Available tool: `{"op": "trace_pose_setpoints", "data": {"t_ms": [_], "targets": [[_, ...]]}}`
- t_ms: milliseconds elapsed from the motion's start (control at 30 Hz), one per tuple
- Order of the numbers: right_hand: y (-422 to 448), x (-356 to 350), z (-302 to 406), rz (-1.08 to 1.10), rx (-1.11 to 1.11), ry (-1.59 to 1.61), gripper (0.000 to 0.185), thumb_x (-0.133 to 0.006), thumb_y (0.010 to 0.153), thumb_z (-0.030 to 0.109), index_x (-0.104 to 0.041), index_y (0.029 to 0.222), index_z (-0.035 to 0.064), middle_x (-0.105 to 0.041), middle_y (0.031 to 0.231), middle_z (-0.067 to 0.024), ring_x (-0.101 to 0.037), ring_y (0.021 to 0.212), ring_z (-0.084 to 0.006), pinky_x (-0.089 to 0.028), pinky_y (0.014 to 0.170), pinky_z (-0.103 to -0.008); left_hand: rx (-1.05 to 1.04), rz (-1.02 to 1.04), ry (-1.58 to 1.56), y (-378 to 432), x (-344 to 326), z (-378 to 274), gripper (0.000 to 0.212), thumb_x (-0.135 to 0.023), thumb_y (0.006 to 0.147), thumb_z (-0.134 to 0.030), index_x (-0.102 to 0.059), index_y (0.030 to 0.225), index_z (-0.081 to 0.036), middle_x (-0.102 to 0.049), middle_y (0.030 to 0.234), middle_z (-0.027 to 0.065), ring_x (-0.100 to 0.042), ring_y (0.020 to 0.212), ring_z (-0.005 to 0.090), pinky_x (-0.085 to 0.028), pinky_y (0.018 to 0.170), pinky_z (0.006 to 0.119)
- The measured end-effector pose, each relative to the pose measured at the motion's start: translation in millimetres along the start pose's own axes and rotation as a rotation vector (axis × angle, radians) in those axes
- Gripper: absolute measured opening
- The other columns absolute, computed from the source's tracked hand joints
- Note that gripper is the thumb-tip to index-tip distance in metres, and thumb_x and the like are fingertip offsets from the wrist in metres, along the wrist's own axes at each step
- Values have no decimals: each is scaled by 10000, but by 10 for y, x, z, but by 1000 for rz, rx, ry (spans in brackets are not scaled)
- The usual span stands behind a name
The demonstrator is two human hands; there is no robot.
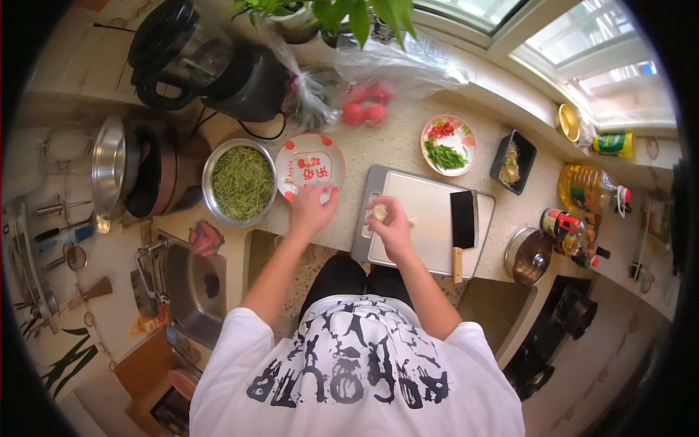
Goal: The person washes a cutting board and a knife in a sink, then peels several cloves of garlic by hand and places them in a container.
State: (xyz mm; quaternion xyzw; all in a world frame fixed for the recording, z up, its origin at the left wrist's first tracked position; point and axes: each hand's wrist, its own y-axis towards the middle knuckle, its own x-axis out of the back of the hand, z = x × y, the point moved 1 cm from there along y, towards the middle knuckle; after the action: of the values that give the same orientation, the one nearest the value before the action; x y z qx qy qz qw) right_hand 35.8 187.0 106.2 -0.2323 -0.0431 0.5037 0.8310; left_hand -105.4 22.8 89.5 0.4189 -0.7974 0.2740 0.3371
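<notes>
My right hand (391,224) holds a pale garlic piece, likely a clove or small bulb (379,212), above the left part of a white cutting board with a grey rim (420,240). A small pale piece lies on the board beside that hand. My left hand (314,210), blurred, is over the near edge of a printed plate (334,158); whether it holds anything is unclear. Small pale pieces lie on this plate. A cleaver (463,219) with a wooden handle rests on the board's right side, its handle towards me.
A metal bowl of green shredded vegetable (243,183) stands left of the plate. Behind the board are a plate with chopped red and green peppers (446,157) and a black tray of food (511,164). Tomatoes (366,106) lie farther back; a lidded pot (528,257) stands right.
</notes>
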Motion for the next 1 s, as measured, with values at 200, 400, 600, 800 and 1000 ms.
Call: {"op": "trace_pose_setpoints", "data": {"t_ms": [200,400,600,800,1000], "targets": [[45,21,-261,45,-255,161,189,-681,910,102,-568,1058,71,-552,716,8,-493,563,-72,-369,481,-229,-199,79,702,662,347,751,173,-728,723,-177,-754,887,-131,-696,973,73,-569,1103,267,-378,953,428],[-47,-16,-328,14,-301,56,163,-697,913,150,-611,1033,81,-559,741,26,-484,572,-57,-370,481,-220,-408,257,1017,798,189,883,158,-714,722,-159,-763,863,-108,-705,983,80,-559,1114,261,-381,930,411],[-97,-7,-402,-4,-318,54,176,-697,923,172,-625,1056,82,-561,757,39,-483,574,-51,-376,487,-216,-412,410,930,905,157,867,110,-700,759,-185,-746,837,-123,-718,892,93,-646,993,268,-427,870,410],[-18,-63,-429,-2,-316,52,165,-677,943,188,-629,1061,82,-557,751,38,-472,556,-47,-363,476,-209,-543,530,731,765,23,970,91,-662,763,-104,-737,811,-84,-712,786,123,-707,786,312,-543,775,452],[132,-221,-266,35,-333,84,176,-664,949,195,-632,1062,64,-566,759,38,-509,596,-72,-410,512,-245,-469,470,630,712,-92,1158,71,-660,747,-94,-713,778,-58,-701,763,152,-704,744,331,-568,688,444]]}}
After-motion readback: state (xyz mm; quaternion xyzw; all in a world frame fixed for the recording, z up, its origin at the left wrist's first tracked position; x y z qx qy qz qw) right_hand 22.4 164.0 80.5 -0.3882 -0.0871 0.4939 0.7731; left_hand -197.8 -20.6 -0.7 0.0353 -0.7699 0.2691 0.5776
